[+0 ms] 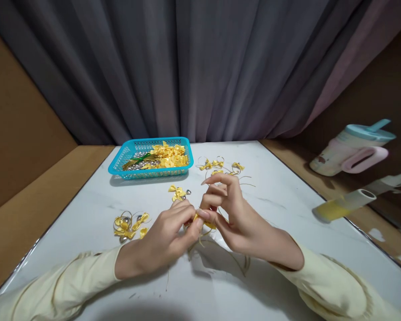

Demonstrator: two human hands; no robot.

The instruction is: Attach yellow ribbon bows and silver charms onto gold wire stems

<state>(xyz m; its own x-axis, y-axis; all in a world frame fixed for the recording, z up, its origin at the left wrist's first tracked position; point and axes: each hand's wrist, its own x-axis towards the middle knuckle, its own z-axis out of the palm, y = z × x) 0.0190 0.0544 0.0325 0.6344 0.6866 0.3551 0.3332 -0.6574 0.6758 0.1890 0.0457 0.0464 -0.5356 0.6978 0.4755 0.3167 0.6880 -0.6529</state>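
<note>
Near the front middle of the table, my left hand (173, 232) is closed, its thumb and fingers pinching a yellow ribbon bow (210, 224) with thin cord. My right hand (235, 218) meets it from the other side. Its thumb and a fingertip press together at the same bow, while its other fingers curl above. The exact hold is partly hidden by the fingers. Loose cord (245, 265) trails below onto the white table (274, 285). Just beyond my left hand lie more yellow bows (177, 192) with small silver pieces. Another cluster of corded bows (128, 226) rests beside my left wrist.
A turquoise plastic basket (150, 175) at the back holds yellow bows and silver pieces. Several corded bows (220, 165) lie behind my right hand. On the right are a pink-handled tumbler (334, 156) and a clear, yellow-ended tube (344, 206). A grey curtain (200, 71) hangs behind.
</note>
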